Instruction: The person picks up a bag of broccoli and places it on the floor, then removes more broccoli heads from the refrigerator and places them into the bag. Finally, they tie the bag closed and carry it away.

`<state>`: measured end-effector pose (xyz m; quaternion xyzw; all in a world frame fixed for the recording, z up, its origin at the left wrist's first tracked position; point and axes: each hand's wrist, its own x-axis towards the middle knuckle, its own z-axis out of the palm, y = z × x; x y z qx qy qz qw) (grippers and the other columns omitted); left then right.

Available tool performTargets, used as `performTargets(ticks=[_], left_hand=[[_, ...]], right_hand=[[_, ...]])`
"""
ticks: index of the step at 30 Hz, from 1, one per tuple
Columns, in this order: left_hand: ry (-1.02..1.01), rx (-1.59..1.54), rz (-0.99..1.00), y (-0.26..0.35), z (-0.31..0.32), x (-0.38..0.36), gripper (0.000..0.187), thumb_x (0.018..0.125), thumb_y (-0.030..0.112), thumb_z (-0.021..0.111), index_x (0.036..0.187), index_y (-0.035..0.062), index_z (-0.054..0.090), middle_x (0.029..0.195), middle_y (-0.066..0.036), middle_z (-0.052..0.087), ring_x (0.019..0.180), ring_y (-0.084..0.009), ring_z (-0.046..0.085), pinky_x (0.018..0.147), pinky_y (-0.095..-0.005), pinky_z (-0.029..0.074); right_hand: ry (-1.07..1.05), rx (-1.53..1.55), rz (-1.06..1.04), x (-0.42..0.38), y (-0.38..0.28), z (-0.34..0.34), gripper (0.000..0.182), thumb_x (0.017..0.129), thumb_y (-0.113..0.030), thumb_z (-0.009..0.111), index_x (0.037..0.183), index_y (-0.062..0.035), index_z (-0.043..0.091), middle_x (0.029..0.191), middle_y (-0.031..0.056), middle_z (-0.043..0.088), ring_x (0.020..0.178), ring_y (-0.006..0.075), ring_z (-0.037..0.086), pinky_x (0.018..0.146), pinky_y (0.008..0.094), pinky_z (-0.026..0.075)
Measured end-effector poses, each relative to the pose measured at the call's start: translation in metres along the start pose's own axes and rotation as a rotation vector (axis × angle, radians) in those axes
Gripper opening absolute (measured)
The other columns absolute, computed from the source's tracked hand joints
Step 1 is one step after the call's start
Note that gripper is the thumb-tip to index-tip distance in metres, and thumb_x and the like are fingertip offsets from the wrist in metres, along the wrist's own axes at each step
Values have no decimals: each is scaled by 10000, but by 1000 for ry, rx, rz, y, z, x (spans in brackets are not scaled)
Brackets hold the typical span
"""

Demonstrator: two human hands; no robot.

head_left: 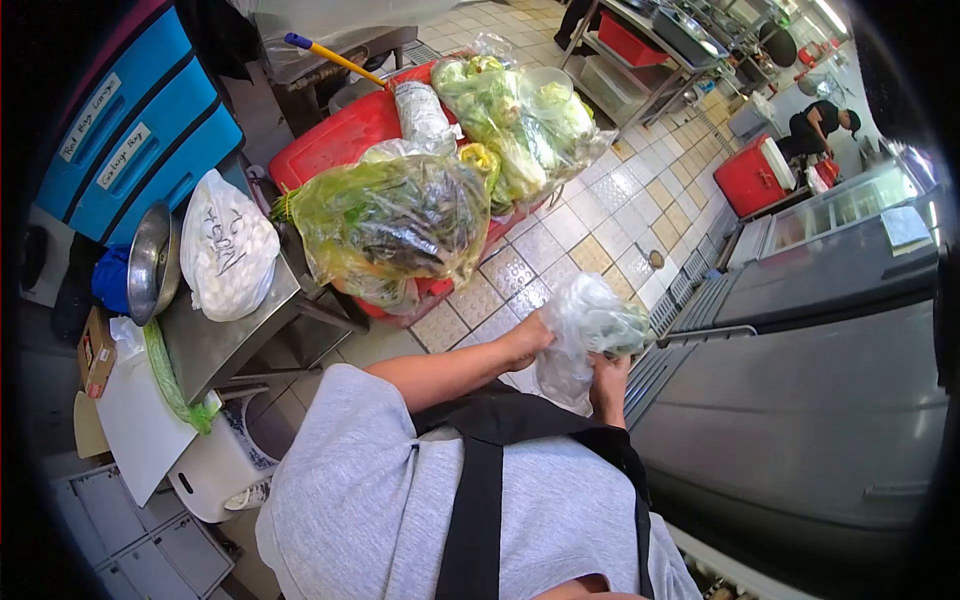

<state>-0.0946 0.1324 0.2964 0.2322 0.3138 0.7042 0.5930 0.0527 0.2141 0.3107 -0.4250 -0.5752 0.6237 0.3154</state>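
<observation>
A clear plastic bag [572, 345] with something leafy and green in its right end is held up in front of my body. My left hand [528, 338] grips the bag's left side, fingers closed and partly hidden by the plastic. On the lower right of the bag, just below the green contents, my right hand [608, 382] is closed around the plastic. Ahead and to the left lies a large bag of dark leafy greens [390, 220], and behind it a bag of pale green vegetables [520, 120], both on a red container [345, 135].
A white bag [230, 250] and a metal bowl [155, 262] sit on a steel table [235, 335] at left, near blue drawers [140, 130]. Grey steel fridges [790, 410] line the right. A person [820, 128] bends by a red cooler [750, 178] far off.
</observation>
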Motion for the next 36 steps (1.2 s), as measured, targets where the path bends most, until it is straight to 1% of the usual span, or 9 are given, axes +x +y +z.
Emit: performTargets(ticks=[5,12,16,18,24,28,30,34,36], left_hand=[[243,2,101,28,-36,46,473,822,137,624,1258,96,445,1178,-47,538,1040,-173,542,889,-355,456],[787,38,486,213,-121,72,349,878,204,549,1194,63,501,1080,-67,580,926,-175,590,789,-382,522],[1015,1099,934,297,-299,96,398,807,98,567,1197,34,512,1164,-125,567,1033,-236,566,885,-352,452],[1353,1447,631,336,-377,105,415,771,57,547,1186,37,529,1219,-181,521,1101,-290,533,905,-372,437],[1411,1666,-155,348,-494,120,483,822,71,500,1299,108,436,1372,-209,342,1181,-405,434,988,-442,369],[881,1630,-935,247,-595,118,706,781,300,605,1405,228,282,1487,-171,140,1314,-442,222,1038,-534,273],[489,1521,-1347,278,-526,147,821,727,355,647,1427,216,239,1492,-174,124,1338,-408,204,1047,-551,245],[288,1615,-1605,343,-463,200,858,733,388,648,1437,181,206,1487,-174,144,1346,-384,206,1036,-602,214],[629,1839,-1194,357,-431,213,890,735,464,661,1439,174,199,1498,-138,129,1344,-382,214,1020,-644,183]], right_hand=[[-421,-173,-99,72,-45,17,467,766,-14,611,1216,0,488,1127,96,568,940,157,559,783,284,454],[-538,-39,5,155,-49,40,603,816,-156,619,1357,-70,367,1250,115,484,835,126,566,656,240,443],[-367,-26,218,207,-3,29,467,835,-178,606,1272,-78,474,1162,90,557,767,114,577,640,237,444],[-316,-173,277,226,17,19,434,840,-177,601,1249,-81,495,1134,87,571,749,112,580,632,237,445],[-158,-586,548,235,71,-47,342,838,-134,587,1173,-80,555,1043,86,610,711,121,595,581,251,456],[-131,-772,649,218,115,-101,343,826,-134,597,1162,-76,561,937,80,630,620,120,590,527,254,459],[-110,-748,758,215,114,-100,347,824,-140,597,1163,-76,560,905,74,633,591,120,587,508,254,460],[-112,-760,833,218,107,-95,353,822,-163,595,1162,-75,559,874,59,627,561,130,589,479,263,466],[-90,-713,855,219,103,-88,355,822,-173,595,1163,-78,559,871,57,625,570,133,595,477,265,470]])
